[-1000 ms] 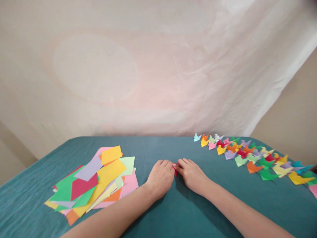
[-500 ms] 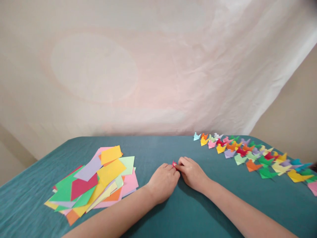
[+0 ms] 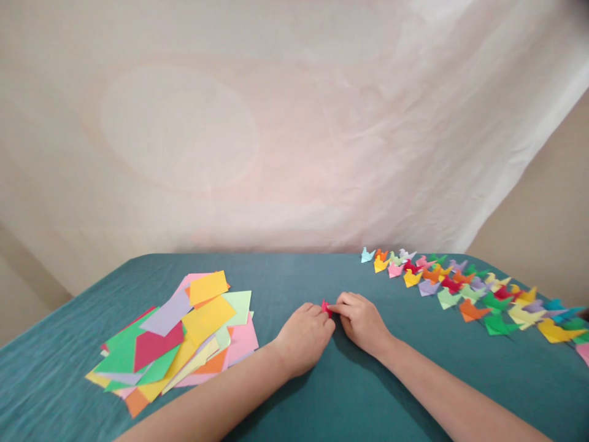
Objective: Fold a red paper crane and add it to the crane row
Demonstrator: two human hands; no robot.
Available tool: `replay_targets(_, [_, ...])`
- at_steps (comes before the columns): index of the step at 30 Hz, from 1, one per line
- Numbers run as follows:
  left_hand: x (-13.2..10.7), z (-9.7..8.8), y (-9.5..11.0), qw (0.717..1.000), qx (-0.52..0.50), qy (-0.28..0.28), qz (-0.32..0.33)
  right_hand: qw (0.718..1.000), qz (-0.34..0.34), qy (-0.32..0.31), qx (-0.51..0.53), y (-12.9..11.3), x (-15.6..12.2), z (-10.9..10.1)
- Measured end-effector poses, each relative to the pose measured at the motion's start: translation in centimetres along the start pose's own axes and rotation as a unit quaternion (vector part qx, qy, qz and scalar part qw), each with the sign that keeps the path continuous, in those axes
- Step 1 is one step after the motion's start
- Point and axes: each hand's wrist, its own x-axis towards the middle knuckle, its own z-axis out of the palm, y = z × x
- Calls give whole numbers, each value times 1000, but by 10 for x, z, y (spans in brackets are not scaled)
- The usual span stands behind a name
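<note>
My left hand (image 3: pixel 304 336) and my right hand (image 3: pixel 363 321) meet at the middle of the teal tablecloth (image 3: pixel 350 399). Both pinch a small folded red paper piece (image 3: pixel 326 307) between their fingertips, pressed down near the cloth. Only a sliver of the red piece shows; the rest is hidden by my fingers. A loose pile of coloured paper squares (image 3: pixel 177 334) lies to the left of my left hand. Rows of small folded paper figures (image 3: pixel 464 288) in many colours stretch along the right side.
A pale wrinkled sheet (image 3: pixel 285 123) hangs behind the table's far edge (image 3: pixel 276 254). A beige wall (image 3: pixel 547 209) shows at the right. Bare cloth lies between the paper pile and the folded figures.
Both hands have shifted slightly right and closed tighter around the red piece, so less of it shows. The pile and the folded figures have not moved.
</note>
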Motion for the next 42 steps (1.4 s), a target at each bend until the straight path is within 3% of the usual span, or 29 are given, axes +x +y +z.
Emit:
replay_targets(4, [1,3,-3,1000,-23,10,-10,1000,-11,3,3,0,0,-1])
replay_targets(11, [1,13,-19,992,-109,11,-66,995,-26,-61,-76,-7,2,-4])
replay_targets(20, [4,1,-14,999,-49,4,-22,978,-49,-124,-159,-23,10,-17])
replay_targets(24, [1,9,-17,994,-91,22,-52,988,-26,-94,-116,-17,6,-11])
replay_targets(27, [-2,18,-24,980,-157,78,-89,999,41,-29,-7,-7,2,-3])
replay_targets(32, [-2,27,-31,961,-204,131,-134,983,131,42,124,3,2,1])
replay_targets(36, [0,30,-30,954,-217,143,-150,981,161,33,105,0,5,1])
replay_targets(42, [1,33,-31,953,-222,143,-148,987,154,11,50,-4,4,4])
